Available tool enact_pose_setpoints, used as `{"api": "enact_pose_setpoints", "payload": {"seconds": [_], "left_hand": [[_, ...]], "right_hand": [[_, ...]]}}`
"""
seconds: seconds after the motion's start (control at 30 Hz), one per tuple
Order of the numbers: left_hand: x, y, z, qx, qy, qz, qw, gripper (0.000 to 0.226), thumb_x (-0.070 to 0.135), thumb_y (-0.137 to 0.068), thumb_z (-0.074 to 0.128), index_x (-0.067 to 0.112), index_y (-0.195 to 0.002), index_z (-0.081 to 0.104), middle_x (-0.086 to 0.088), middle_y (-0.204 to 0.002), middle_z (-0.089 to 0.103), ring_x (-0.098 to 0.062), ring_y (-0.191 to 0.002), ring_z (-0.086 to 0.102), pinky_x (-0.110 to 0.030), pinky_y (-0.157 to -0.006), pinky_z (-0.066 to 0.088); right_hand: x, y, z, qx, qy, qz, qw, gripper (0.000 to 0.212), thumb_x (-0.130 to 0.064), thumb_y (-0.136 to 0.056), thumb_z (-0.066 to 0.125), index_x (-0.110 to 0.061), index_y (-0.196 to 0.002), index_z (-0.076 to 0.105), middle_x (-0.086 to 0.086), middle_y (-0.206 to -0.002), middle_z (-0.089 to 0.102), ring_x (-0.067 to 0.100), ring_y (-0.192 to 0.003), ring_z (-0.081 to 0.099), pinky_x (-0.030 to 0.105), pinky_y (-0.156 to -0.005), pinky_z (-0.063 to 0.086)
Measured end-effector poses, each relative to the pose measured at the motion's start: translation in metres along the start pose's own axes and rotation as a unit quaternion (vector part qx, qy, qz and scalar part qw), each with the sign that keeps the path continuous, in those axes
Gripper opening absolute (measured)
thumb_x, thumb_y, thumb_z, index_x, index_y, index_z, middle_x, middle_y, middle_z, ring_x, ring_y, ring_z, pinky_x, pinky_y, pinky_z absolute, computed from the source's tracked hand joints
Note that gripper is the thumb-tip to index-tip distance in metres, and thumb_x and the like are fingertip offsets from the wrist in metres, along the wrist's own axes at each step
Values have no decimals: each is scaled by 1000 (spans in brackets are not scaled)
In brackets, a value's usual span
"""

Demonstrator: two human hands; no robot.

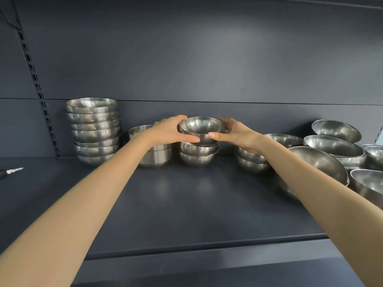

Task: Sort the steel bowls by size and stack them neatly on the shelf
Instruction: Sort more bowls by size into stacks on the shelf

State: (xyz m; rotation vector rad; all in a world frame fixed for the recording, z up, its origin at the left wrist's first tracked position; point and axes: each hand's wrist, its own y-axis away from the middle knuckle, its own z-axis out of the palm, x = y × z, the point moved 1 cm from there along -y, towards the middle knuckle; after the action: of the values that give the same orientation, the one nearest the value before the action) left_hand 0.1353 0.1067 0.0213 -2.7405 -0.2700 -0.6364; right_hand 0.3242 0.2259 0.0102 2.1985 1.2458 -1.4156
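The left hand (173,129) and right hand (235,134) clasp a bowl (202,126), fingers curled round its sides and thumbs on its near wall, just above the stack (198,155). It should go down level and centred, so it nests without tilting.

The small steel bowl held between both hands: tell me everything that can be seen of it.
The small steel bowl is round, shiny metal with a thin rim and a smooth, reflective inside. It is mouth up and empty, held above the back of the dark shelf. The left hand and right hand grip its opposite sides, thumbs on the near wall. It is directly over a short stack of similar bowls; whether it already rests in that stack cannot be told.
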Motion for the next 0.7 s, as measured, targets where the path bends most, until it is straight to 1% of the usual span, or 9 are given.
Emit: {"api": "enact_pose_setpoints", "payload": {"seconds": [0.13,0.2,0.27,0.33,0.4,0.47,0.57,0.63,0.7], "left_hand": [[-2,-7,0,8,-69,4,998,84,70,-73,64,31,-143,38,8,-140,50,-22,-132,40,-35,-105,23],[-5,-11,0,-7,-75,-2,997,95,71,-72,63,28,-149,28,8,-148,42,-24,-139,33,-38,-110,19],[-7,-13,0,-36,-74,-20,996,112,77,-67,62,23,-154,14,7,-156,31,-26,-145,22,-43,-114,15],[-8,-14,0,-51,-65,-33,996,118,79,-65,61,19,-154,12,5,-158,27,-26,-146,19,-45,-117,17],[-7,-14,1,-49,-67,-35,996,107,73,-71,63,13,-150,24,0,-155,32,-26,-143,28,-45,-116,24],[-7,-15,1,-53,-65,-31,996,90,73,-70,64,12,-133,47,-3,-138,50,-26,-129,45,-43,-106,37],[-10,-17,4,-50,-45,-14,998,61,71,-71,66,15,-91,55,3,-94,59,-18,-90,55,-31,-73,43],[-12,-18,6,-48,-43,-14,998,54,68,-71,67,18,-82,52,4,-86,56,-16,-81,53,-30,-65,39],[-14,-19,8,-55,-52,-16,997,57,70,-69,69,17,-84,54,4,-85,57,-15,-80,53,-30,-67,39]], "right_hand": [[1,-4,2,-26,15,19,999,73,-48,-65,79,-12,-125,56,0,-118,67,13,-113,60,34,-106,42],[1,-5,2,-34,7,27,999,54,-35,-77,75,-10,-123,58,6,-119,66,19,-117,59,34,-105,43],[2,-6,4,-39,-13,29,999,51,-33,-78,74,-12,-123,59,15,-125,62,29,-123,54,45,-107,41],[4,-8,4,-49,-27,39,998,48,-33,-79,73,-14,-121,59,20,-130,57,36,-126,48,53,-109,36],[6,-8,4,-58,-44,52,996,39,-28,-85,69,-17,-120,58,12,-127,60,27,-123,53,42,-103,45],[8,-10,5,-65,-64,65,994,39,-25,-87,68,-16,-122,55,4,-125,61,17,-119,55,28,-96,46],[14,-14,7,-64,-76,72,992,61,-31,-79,77,-14,-130,51,6,-130,60,16,-120,56,34,-103,44],[18,-17,9,-71,-78,77,991,70,-34,-72,82,-14,-131,50,4,-128,62,16,-120,57,37,-106,43],[23,-19,11,-87,-77,78,990,58,-27,-78,78,-13,-129,53,5,-126,64,17,-119,58,38,-107,42]]}}
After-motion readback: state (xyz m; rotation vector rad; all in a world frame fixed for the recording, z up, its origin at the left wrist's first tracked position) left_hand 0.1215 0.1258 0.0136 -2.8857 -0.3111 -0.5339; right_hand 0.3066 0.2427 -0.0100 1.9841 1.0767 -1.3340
